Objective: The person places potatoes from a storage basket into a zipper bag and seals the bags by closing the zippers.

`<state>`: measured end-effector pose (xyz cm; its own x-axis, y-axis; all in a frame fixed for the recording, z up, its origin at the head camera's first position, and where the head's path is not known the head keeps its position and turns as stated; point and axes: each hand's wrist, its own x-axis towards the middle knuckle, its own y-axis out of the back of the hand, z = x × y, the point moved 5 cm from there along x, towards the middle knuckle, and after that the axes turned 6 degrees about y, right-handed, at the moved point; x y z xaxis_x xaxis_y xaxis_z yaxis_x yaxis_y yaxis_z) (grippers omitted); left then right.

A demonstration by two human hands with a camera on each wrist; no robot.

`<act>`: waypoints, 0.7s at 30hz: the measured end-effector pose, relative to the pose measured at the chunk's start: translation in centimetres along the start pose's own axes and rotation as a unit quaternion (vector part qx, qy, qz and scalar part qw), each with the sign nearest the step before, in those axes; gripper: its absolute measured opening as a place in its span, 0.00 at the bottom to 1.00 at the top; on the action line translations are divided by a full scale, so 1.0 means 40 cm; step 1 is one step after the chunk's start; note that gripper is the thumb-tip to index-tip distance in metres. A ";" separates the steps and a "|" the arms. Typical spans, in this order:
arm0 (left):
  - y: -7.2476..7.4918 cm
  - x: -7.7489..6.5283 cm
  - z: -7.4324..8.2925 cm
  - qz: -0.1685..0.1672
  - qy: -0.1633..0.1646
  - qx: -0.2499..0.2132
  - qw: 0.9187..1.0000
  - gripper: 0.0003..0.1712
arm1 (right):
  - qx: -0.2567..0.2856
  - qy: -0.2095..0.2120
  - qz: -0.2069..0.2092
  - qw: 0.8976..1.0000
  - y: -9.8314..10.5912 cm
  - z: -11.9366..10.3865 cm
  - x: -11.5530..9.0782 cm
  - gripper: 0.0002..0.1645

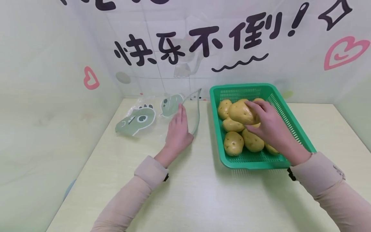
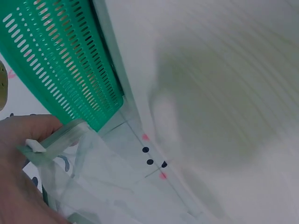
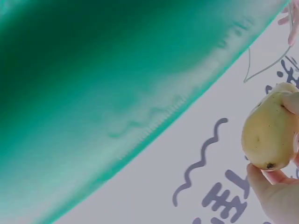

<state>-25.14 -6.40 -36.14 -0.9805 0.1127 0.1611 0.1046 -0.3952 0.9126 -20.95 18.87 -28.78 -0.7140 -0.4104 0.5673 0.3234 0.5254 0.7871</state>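
Note:
Over the green plastic basket (image 1: pixel 219 146), my right hand (image 1: pixel 273 125) grips a yellow potato (image 1: pixel 242 112) between thumb and fingers. The right wrist view shows this same potato (image 3: pixel 267 135) raised beside the basket's blurred green wall (image 3: pixel 117 93). Several more potatoes (image 1: pixel 233 143) lie inside the basket. To the left, my left hand (image 1: pixel 177 132) holds the mouth edge of a clear plastic bag (image 1: pixel 137 120) printed with green cartoon figures. Close up in the left wrist view, the bag's mouth (image 2: pixel 77 133) stands parted between thumb and fingers. I see nothing inside the bag.
A pale table (image 1: pixel 179 199) carries the bag and basket. Behind it rises a white wall covering (image 1: pixel 174 80) with black lettering and pink hearts. Another pale wall (image 1: pixel 43 112) bounds the left side.

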 end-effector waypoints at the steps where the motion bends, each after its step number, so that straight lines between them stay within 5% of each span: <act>1: 0.005 -0.002 0.001 0.006 -0.003 -0.006 1.000 0.59 | 0.001 0.000 0.000 1.000 0.001 -0.005 0.002 0.41; 7: 0.027 -0.008 0.008 0.031 -0.018 -0.027 0.999 0.58 | 0.014 -0.001 0.001 1.000 0.013 -0.039 0.018 0.42; 21: 0.066 -0.012 0.012 -0.004 0.016 -0.070 0.997 0.61 | 0.046 -0.031 -0.035 0.998 0.017 -0.101 0.105 0.38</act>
<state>-24.32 -7.04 -33.62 -0.9861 0.0892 0.1400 0.0742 -0.5176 0.8524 -21.22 14.48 -24.88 -0.7710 -0.4026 0.4934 0.2154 0.5643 0.7970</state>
